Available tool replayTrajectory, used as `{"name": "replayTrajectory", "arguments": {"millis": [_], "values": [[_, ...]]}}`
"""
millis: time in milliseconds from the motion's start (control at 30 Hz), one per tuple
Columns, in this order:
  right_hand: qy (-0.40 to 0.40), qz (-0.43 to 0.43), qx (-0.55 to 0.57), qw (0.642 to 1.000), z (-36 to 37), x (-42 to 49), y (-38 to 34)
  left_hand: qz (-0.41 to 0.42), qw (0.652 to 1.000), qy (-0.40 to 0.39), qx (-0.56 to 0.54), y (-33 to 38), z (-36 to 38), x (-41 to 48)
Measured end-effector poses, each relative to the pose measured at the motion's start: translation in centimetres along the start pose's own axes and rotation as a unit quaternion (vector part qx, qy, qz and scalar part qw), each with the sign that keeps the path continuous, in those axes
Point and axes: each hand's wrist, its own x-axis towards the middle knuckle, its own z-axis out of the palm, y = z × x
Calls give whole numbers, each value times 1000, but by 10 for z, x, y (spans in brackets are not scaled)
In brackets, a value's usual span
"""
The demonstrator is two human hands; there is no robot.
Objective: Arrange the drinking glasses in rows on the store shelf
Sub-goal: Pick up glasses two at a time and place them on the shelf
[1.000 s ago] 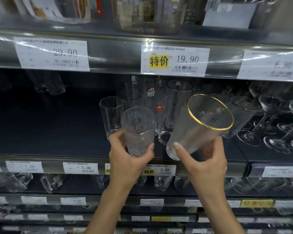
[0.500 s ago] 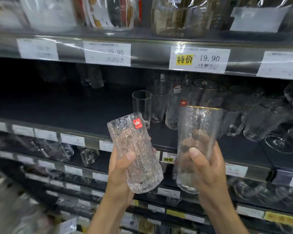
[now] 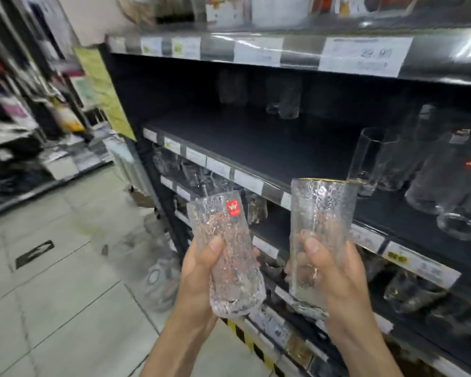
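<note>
- Currently, the left hand is wrapped round the lower half of a clear rough-textured tumbler with a red sticker, with the thumb pressed across its front.
- The right hand grips the lower half of a taller clear textured tumbler with a gold rim, thumb on the near face and fingers behind.
- Both tumblers are held in the air in front of the shelving, and neither touches the dark flat shelf board.
- Axis: the gold-rimmed tumbler is near upright, mouth up. The stickered tumbler is also mouth up but tilted, its top leaning left.
- Deciding relation: the shelf board lies above and beyond both hands. Its bare stretch runs left of a group of clear standing glasses. A few blurred glasses at the back are also present.
- The right hand is nearer, since the gold rim sits level with the shelf's white label strip, just left of the standing group. The left hand is lower and further left.
- Judgement: placing is the step in hand. Each tumbler wants lifting over the front lip and setting down base first, the tilted one righted beforehand.
- Risk: knocking the standing group on the right.
</note>
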Motion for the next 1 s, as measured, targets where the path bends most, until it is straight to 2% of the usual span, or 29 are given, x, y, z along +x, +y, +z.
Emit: {"name": "replayTrajectory", "arguments": {"millis": [233, 567, 800, 1000], "values": [[-59, 36, -3, 998, 63, 6, 7, 45, 998, 30, 15, 39, -51, 0], [-84, 6, -58, 995, 187, 43, 36, 69, 997, 33, 11, 108, -148, 62], [-39, 4, -69, 997, 266, 79, 63, 50, 998, -3, 40, 154, -213, 133], [17, 10, -84, 996, 291, 113, 71, 3, 998, -50, 38, 176, -225, 191]]}}
